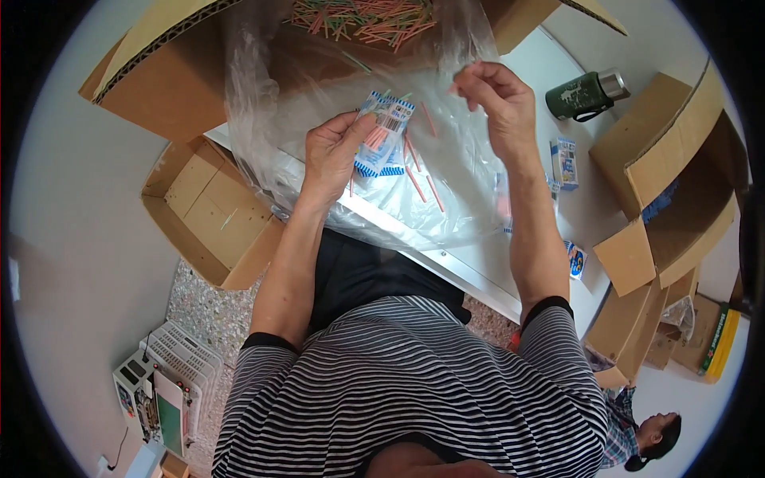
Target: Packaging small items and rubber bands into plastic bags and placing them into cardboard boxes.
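Clearly, the left hand (331,155), just above the middle of the frame, is closed on a few blue-and-white packets (390,121) — its thumb presses across their face, and pink sticks show through at the thumb's tip. The right hand (506,103) is raised apart from them, right of upper centre, its fingers curled and thumb drawn close to the fingertips; whether anything thin is pinched there, I cannot tell. Between and below the hands, loose pink sticks (415,185) lie scattered on clear plastic sheeting (466,219), which spreads over the white table (510,296). At the top centre is a heap of pink and green sticks (362,20), with a large carton (171,88) reaching to the upper left. A dark green flask (576,95) lies on its side at upper right — above a small blue-and-white box (564,163).
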